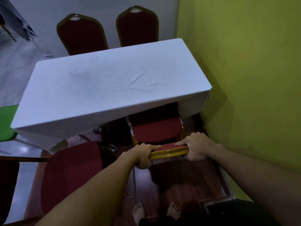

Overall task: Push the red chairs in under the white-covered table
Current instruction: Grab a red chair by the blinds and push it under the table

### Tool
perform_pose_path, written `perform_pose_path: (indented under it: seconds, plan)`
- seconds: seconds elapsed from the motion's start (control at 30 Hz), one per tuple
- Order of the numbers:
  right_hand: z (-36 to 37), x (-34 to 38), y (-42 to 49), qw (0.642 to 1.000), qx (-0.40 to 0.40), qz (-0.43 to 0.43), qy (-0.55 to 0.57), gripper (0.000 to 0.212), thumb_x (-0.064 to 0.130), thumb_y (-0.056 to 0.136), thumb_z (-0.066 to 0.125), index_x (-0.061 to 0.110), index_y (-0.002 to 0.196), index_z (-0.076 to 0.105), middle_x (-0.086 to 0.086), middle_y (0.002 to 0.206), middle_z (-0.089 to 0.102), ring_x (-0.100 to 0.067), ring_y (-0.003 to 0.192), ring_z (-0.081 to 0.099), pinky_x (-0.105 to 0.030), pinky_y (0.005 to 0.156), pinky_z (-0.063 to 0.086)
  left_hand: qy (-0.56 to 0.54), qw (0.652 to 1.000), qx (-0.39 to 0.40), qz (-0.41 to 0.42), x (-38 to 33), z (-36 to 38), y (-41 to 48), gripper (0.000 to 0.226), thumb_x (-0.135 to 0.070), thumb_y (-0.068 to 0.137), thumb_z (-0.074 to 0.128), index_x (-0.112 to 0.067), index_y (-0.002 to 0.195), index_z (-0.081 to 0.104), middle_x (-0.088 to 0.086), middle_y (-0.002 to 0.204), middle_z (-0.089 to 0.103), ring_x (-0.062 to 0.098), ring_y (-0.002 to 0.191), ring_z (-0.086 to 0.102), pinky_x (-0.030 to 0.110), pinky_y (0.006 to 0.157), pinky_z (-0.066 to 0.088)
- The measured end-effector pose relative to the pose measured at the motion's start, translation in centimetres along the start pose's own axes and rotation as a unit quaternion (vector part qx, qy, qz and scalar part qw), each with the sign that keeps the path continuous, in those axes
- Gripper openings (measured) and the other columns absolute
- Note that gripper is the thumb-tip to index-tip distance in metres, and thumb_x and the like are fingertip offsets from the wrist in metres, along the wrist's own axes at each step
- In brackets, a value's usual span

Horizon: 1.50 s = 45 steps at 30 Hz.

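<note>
A table under a white cloth (105, 84) fills the middle of the head view. At its near right side stands a red chair (156, 130) with a gold frame, its seat partly under the cloth's edge. My left hand (144, 156) grips the left end of the chair's backrest top, and my right hand (196, 146) grips the right end. A second red chair (71, 172) stands at the near left, its seat out in front of the table. On the far side, two more red chairs (81, 35) (138, 26) show their backs above the table.
A yellow-green wall (244, 62) runs close along the right of the table and chair. A green seat (7, 123) sits at the left edge. My bare feet (156, 212) stand on a reddish wooden floor behind the held chair. A dark box lies at the lower right.
</note>
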State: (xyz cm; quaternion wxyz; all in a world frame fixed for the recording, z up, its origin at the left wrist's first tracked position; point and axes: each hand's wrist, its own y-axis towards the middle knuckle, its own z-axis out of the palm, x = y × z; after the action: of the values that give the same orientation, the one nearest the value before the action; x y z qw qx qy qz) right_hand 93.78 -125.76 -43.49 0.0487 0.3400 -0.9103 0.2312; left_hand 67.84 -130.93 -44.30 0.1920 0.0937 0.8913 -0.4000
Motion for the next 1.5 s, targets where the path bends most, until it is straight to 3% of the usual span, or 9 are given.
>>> perform_pose_path:
  seconds: [0.3,0.43,0.67,0.8,0.93,1.1,1.23,1.37,1.5]
  plan:
    - [0.3,-0.2,0.1,1.000,-0.002,-0.002,0.002,0.082,0.092,0.063,0.039,0.061,0.138,0.052,0.005,0.106,0.077,-0.027,0.096,0.070,-0.040,0.081,0.050,-0.008,1.000,0.005,-0.001,-0.2,-0.2,-0.4,0.089,-0.018,0.087,0.066,-0.045,0.160,0.022,-0.011,0.093,0.056,0.010,0.077,0.060,0.021,0.067,0.046]
    - [0.2,-0.2,0.0,1.000,0.006,-0.001,-0.001,0.087,0.095,0.063,0.035,0.059,0.140,0.052,0.004,0.107,0.077,-0.028,0.100,0.070,-0.043,0.090,0.052,-0.001,1.000,0.008,-0.019,-0.4,-0.3,-0.6,0.091,-0.026,0.081,0.064,-0.047,0.160,0.022,-0.007,0.100,0.067,0.019,0.096,0.068,0.038,0.094,0.054]
    - [0.1,-0.1,0.0,1.000,0.011,0.004,-0.018,0.075,0.086,0.068,0.051,0.061,0.139,0.051,0.003,0.112,0.076,-0.029,0.103,0.069,-0.044,0.090,0.053,0.025,0.999,-0.008,-0.034,-0.4,-0.1,-0.7,0.096,-0.015,0.081,0.064,-0.054,0.157,0.021,0.005,0.119,0.062,0.019,0.089,0.059,0.035,0.084,0.058]
    - [0.1,0.2,-0.1,1.000,0.011,0.017,-0.007,0.073,0.086,0.065,0.049,0.065,0.136,0.050,0.002,0.112,0.076,-0.030,0.104,0.069,-0.044,0.090,0.054,0.038,0.998,-0.018,-0.049,-0.7,0.0,-1.0,0.098,-0.007,0.082,0.065,-0.053,0.157,0.022,0.009,0.126,0.059,0.021,0.084,0.063,0.032,0.074,0.061]
    - [-0.4,0.5,-0.4,0.999,0.007,0.026,0.020,0.073,0.088,0.066,0.049,0.063,0.134,0.052,0.004,0.112,0.076,-0.028,0.104,0.070,-0.042,0.089,0.053,0.071,0.995,-0.046,-0.050,-1.0,0.0,-1.2,0.087,-0.015,0.085,0.068,-0.045,0.157,0.030,0.009,0.138,0.055,0.033,0.117,0.059,0.038,0.088,0.053]
    - [-1.2,1.0,-0.9,0.999,0.012,0.024,0.042,0.106,0.112,0.057,0.031,0.050,0.138,0.058,0.009,0.120,0.074,-0.021,0.109,0.068,-0.036,0.081,0.045,0.063,0.995,-0.056,-0.049,-0.4,-0.5,-2.0,0.077,-0.026,0.086,0.070,-0.036,0.155,0.038,0.007,0.138,0.058,0.029,0.119,0.058,0.035,0.086,0.046]
    - [-2.7,2.1,-0.6,0.996,0.056,0.025,0.060,0.114,0.112,0.056,0.033,0.043,0.145,0.056,0.005,0.137,0.067,-0.020,0.123,0.062,-0.039,0.099,0.048,0.046,0.996,-0.051,-0.060,0.9,-1.7,-3.5,0.089,-0.055,0.084,0.070,-0.038,0.161,0.027,0.008,0.152,0.050,0.031,0.135,0.051,0.039,0.108,0.044]
    - [-4.6,5.0,0.9,0.996,0.037,0.027,0.073,0.111,0.110,0.063,0.032,0.041,0.147,0.055,0.003,0.148,0.060,-0.022,0.135,0.055,-0.044,0.112,0.043,0.010,0.996,-0.054,-0.075,2.6,-3.3,-5.7,0.102,-0.087,0.076,0.054,-0.042,0.162,0.022,0.006,0.162,0.040,0.030,0.144,0.042,0.040,0.116,0.036]
    - [-6.4,8.9,3.1,0.995,0.027,0.045,0.081,0.113,0.107,0.067,0.027,0.037,0.152,0.049,0.004,0.155,0.053,-0.021,0.140,0.050,-0.045,0.115,0.040,0.068,0.986,-0.137,-0.060,4.9,-5.8,-8.5,0.088,-0.083,0.091,0.035,-0.038,0.164,0.018,0.000,0.168,0.029,0.023,0.152,0.031,0.046,0.121,0.024]
